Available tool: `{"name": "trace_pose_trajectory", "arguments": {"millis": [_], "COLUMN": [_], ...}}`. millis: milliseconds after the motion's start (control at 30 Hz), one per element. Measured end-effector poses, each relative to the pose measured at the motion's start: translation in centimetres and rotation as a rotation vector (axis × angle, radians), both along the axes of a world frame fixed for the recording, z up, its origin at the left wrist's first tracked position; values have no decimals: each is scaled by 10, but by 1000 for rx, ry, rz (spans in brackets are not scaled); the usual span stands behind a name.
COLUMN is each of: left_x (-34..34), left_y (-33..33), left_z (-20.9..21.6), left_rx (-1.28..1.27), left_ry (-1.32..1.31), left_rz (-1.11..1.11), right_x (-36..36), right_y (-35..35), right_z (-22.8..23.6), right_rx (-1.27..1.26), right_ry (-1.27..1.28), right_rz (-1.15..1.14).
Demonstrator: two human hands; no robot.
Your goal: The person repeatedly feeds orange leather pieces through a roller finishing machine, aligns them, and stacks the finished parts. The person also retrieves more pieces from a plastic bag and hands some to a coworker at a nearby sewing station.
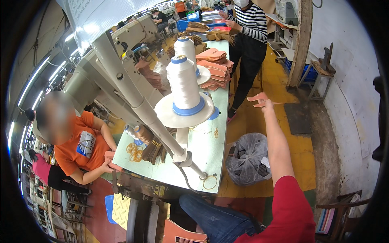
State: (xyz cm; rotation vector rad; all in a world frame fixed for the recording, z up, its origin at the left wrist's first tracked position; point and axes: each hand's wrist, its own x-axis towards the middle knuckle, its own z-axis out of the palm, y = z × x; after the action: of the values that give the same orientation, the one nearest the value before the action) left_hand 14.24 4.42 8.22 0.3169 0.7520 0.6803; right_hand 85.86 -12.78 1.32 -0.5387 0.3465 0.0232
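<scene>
Holding a salmon-pink cut piece [258, 99] in right hand [267, 106] (arm outstretched), above floor

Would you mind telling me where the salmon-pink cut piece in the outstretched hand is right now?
In the head view, the pink piece is pinched in the right hand, held out to the right of the table, above the yellow floor and beyond the grey plastic bag.
</scene>
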Motion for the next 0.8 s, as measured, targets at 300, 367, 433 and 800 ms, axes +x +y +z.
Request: {"name": "trace_pose_trajectory", "arguments": {"millis": [300, 367, 433, 800], "left_x": [5, 5, 6, 7], "left_y": [-1, -1, -1, -2], "left_z": [-1, -1, -2, 0], "left_rx": [-11, -13, -15, -12], "left_ry": [-21, -26, -28, -39], "left_rz": [5, 3, -1, -8], "right_x": [0, 1, 2, -11], "right_y": [-7, -7, -7, 0], "right_z": [-2, -3, -2, 35], "right_rx": [-124, -142, -139, -137], "right_ry": [359, 319, 270, 281], "right_rz": [-63, -48, -13, -22]}}
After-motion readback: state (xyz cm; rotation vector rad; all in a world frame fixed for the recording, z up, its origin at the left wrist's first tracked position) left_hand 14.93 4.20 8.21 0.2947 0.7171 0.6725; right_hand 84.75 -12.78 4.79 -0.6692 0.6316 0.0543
